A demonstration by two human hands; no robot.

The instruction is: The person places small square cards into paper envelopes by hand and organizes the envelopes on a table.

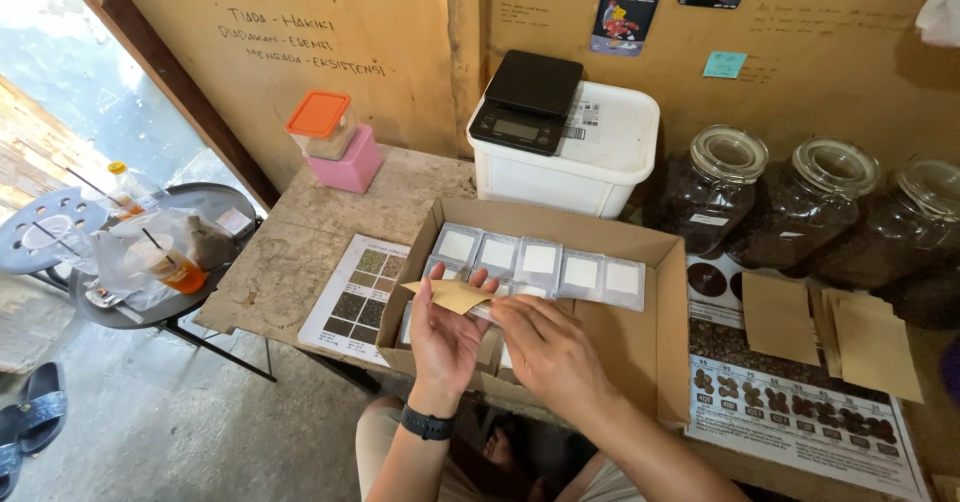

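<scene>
Outside, at the far left of the frame, a round metal table [60,224] holds an iced drink [172,265] above bare concrete floor [170,422]. Next comes the worn counter [290,252] against a plywood wall [400,32], its left edge open to the doorway. An orange-lidded tub [322,124] sits on a pink box [348,162] at upper left. In the middle, a cardboard box [655,342] holds a row of white-labelled sachets [540,259]. Over its near edge, the left hand [445,337] pinches a tan paper envelope [450,295]; the right hand [545,347], fingers curled, touches it from below. Behind stands a white bin [590,157] carrying a black scale [528,102]. To the right, three glass jars [800,207] hold dark beans.
</scene>
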